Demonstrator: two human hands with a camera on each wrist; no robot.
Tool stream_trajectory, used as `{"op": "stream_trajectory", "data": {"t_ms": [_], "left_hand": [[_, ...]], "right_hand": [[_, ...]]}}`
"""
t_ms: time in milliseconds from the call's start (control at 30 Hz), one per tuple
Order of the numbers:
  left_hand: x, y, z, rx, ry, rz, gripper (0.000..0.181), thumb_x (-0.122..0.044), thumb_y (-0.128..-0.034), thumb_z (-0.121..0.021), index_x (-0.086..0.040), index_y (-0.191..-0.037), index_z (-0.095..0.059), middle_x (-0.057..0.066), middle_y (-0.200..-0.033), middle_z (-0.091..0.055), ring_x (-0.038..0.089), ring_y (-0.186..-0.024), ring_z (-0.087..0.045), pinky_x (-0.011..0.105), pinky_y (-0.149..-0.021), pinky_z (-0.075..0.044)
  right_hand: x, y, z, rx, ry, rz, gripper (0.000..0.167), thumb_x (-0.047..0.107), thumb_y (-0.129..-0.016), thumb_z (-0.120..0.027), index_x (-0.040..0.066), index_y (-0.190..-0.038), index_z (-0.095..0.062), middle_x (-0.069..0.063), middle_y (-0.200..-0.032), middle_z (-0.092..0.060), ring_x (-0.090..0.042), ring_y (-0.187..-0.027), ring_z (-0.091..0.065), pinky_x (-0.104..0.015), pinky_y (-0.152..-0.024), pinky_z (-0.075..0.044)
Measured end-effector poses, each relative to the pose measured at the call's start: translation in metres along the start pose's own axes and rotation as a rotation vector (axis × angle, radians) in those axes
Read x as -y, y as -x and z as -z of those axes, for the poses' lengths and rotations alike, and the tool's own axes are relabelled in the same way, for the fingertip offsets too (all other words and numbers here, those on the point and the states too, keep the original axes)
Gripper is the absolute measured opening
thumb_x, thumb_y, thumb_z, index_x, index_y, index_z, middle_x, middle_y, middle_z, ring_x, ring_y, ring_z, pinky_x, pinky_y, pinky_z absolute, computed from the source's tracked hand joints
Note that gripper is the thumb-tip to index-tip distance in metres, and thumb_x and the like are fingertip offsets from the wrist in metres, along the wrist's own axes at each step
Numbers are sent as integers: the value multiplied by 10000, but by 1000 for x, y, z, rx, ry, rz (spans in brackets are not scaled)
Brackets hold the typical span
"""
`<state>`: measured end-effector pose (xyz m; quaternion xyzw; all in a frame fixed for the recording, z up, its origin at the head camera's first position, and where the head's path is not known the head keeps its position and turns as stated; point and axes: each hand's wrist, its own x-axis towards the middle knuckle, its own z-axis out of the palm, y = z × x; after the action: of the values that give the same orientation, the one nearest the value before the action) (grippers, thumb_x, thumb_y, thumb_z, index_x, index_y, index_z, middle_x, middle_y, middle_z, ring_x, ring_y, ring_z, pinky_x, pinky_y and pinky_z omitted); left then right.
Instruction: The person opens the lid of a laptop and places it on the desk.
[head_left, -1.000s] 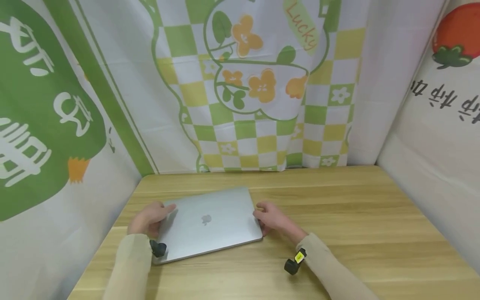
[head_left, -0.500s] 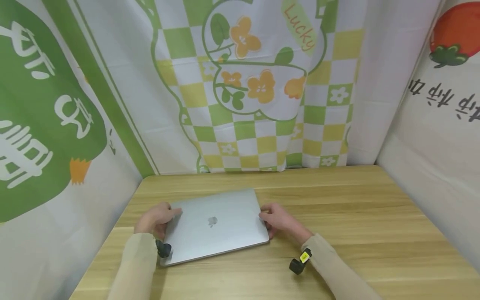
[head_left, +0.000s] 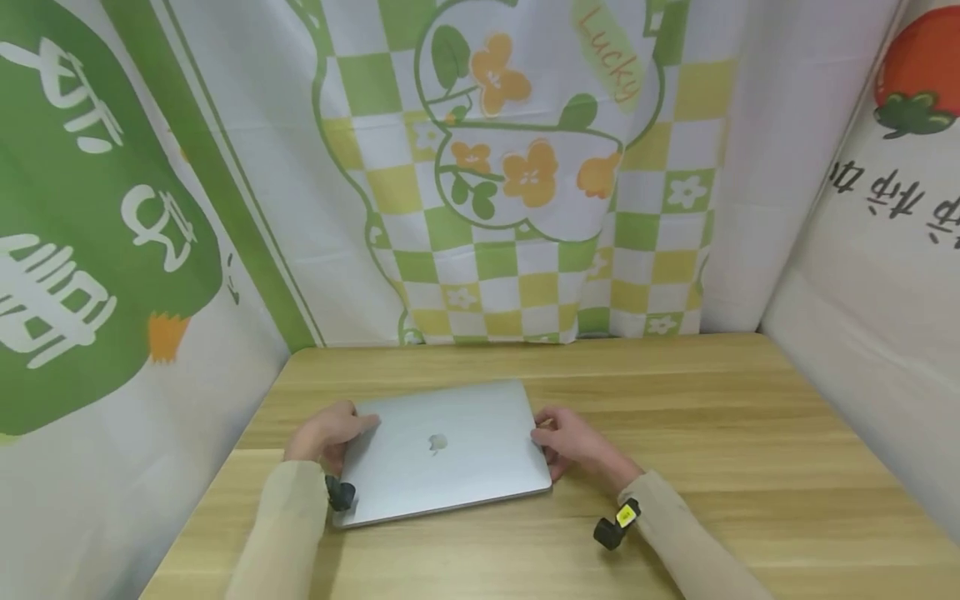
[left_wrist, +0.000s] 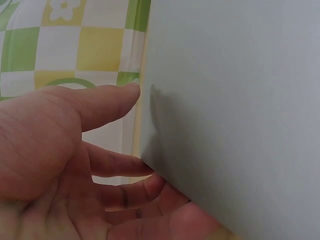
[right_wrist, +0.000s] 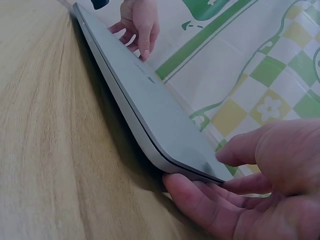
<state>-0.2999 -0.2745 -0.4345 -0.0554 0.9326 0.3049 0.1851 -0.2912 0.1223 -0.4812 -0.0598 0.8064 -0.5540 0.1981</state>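
A closed silver laptop (head_left: 480, 467) with an apple logo on its lid lies between both hands in the head view. At its left edge my left hand (head_left: 326, 432) grips it, thumb on the lid side and fingers beneath. My right hand (head_left: 576, 442) holds the right edge in the same manner. Seen from the right wrist, a dark shadow runs under the laptop (right_wrist: 150, 112), and curled fingers (right_wrist: 200, 202) support its underside near a corner. In the left wrist view the lid (left_wrist: 240, 95) fills the right half.
The wooden table (head_left: 720, 467) extends to the right and in front of the laptop. Printed cloth hangs behind it (head_left: 525, 275) and along both sides. A small black camera (head_left: 341, 493) sits on the left wrist, another black camera (head_left: 609, 533) on the right.
Both hands and the laptop have shifted rightward across the table, still gripped at both edges. The head view has also moved slightly.
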Motion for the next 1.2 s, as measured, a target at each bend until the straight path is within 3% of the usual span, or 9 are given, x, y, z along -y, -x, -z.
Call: {"op": "stream_trajectory", "data": {"t_ms": [133, 267, 467, 733, 967, 1200], "left_hand": [[-6, -3, -3, -6, 30, 2, 523, -378, -979, -561, 105, -1169, -497, 192, -975, -555, 299, -842, -578, 375, -604, -582], [-11, -7, -8, -5, 41, 7, 478, -366, -980, -563, 83, -1127, -497, 199, -933, -544, 313, -780, -600, 377, -561, -585], [-15, -12, -16, -3, 80, 21, 516, -361, -970, -586, 83, -1207, -472, 225, -992, -542, 319, -810, -591, 383, -524, -588], [-27, -12, -24, -24, 18, -9, 407, -381, -960, -601, 17, -1004, -522, 118, -794, -487, 236, -658, -533, 315, -481, -543], [-36, -15, -28, -34, 5, -24, 442, -374, -940, -622, 46, -1055, -546, 161, -905, -556, 290, -777, -583, 341, -504, -564], [-40, -16, -34, -31, 51, -12, 426, -357, -928, -646, 39, -1049, -545, 175, -922, -551, 302, -776, -581, 370, -501, -573]], "right_hand": [[-4, 3, 5, -11, 17, 11, 361, 38, -923, -616, -34, -1255, -494, -139, -824, -601, -205, -578, -590, -370, -455, -573], [-7, 6, 10, -17, 17, 11, 359, 28, -923, -615, -25, -1253, -483, -128, -833, -586, -201, -623, -578, -363, -460, -571], [-11, 12, 18, -25, 22, 14, 346, 28, -922, -625, -16, -1240, -494, -136, -850, -589, -210, -662, -587, -359, -464, -568], [-14, 19, 29, -16, 42, 25, 374, 27, -930, -613, -39, -1273, -478, -154, -895, -601, -223, -675, -609, -375, -487, -580], [-18, 25, 36, 2, 52, 44, 387, 47, -927, -627, -53, -1264, -466, -143, -856, -589, -212, -664, -601, -384, -495, -585], [-18, 28, 42, -6, 49, 27, 409, 86, -929, -637, -43, -1280, -472, -149, -876, -600, -220, -680, -603, -401, -512, -591]]}}
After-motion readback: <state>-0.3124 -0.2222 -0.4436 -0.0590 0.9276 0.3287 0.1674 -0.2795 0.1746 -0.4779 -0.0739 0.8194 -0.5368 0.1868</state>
